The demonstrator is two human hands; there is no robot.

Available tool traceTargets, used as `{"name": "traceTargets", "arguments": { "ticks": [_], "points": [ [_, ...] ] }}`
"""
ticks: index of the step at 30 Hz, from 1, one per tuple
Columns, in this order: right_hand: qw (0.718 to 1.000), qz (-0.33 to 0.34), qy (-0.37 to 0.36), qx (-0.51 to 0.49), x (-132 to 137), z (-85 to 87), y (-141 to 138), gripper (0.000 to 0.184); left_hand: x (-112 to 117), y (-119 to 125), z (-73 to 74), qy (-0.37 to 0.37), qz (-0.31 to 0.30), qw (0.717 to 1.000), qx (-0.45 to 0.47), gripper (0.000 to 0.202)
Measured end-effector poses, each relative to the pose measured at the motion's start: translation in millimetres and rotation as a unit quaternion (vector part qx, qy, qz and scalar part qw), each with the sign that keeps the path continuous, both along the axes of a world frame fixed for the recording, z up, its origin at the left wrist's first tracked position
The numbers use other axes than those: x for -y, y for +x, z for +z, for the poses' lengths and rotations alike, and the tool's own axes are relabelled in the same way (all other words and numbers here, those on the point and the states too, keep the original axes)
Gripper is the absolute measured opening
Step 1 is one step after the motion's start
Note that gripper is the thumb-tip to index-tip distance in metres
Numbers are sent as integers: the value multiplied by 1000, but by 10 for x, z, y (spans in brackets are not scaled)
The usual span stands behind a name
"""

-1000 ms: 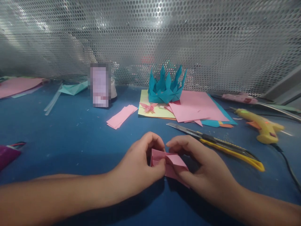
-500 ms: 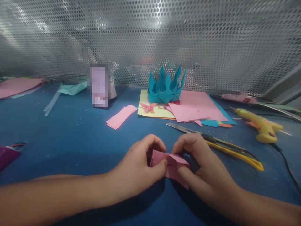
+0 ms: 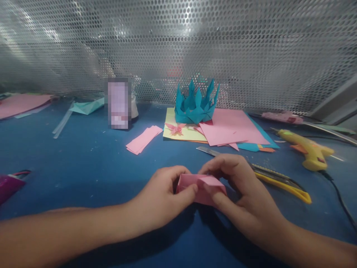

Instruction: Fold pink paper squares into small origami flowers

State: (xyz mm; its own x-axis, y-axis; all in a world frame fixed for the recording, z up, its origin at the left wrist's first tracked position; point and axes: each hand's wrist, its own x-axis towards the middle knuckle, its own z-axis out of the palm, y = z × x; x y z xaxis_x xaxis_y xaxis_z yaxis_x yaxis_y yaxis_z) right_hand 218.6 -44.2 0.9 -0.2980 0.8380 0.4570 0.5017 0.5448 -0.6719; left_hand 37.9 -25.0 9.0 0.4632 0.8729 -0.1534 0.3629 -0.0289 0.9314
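Note:
Between my two hands is a small piece of folded pink paper [image 3: 206,199], held just above the blue table. My left hand [image 3: 170,195] pinches its left end, thumb in front and fingers behind. At the other end, my right hand [image 3: 237,190] grips the paper, with the thumb pressed on its front and the fingers curled over the top edge. Behind my right hand lies a yellow and black utility knife [image 3: 281,184], its blade out. A small stack of pink paper strips [image 3: 143,139] rests beyond my left hand.
A blue folded-paper crown [image 3: 195,106] stands on coloured sheets [image 3: 237,126], beside a small pink paper flower [image 3: 175,129]. A yellow glue gun [image 3: 309,149] with a cord lies at right. A phone-like screen [image 3: 118,104], blurred out, stands at the back left. Perforated metal [image 3: 150,48] closes the back.
The pink paper has been turned so its upper flap folds over further at the right. My right fingers have shifted slightly left and up; both hands keep hold of it.

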Motion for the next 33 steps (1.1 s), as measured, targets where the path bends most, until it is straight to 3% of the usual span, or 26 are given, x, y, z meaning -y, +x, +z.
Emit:
{"name": "traceTargets", "arguments": {
  "ticks": [3, 8, 13, 18, 26, 29, 33],
  "points": [
    [997, -19, 70, -15, -18, 3, 43, 48, -32, 12, 29, -84, 46, 991, 89, 20],
    [968, -41, 216, 121, -17, 26, 112, 34, -66, 13, 26, -174, 75, 964, 188, 24],
    [943, -55, 232, 232, -27, 40, 96, 36, -63, -7, 23, -166, 86, 964, 191, 22],
    [930, -89, 234, 268, -67, 39, 93, 43, -45, -12, 33, -146, 86, 966, 194, 19],
    [962, -57, 195, 182, -108, 94, 114, 12, -63, 1, -10, -149, 85, 967, 186, 23],
    [948, -53, 240, 200, -77, 95, 147, 13, -68, -7, -14, -151, 84, 969, 175, 23],
    [899, -35, 359, 248, -21, 68, 167, 17, -72, -12, 1, -154, 84, 966, 190, 13]
  ]
}}
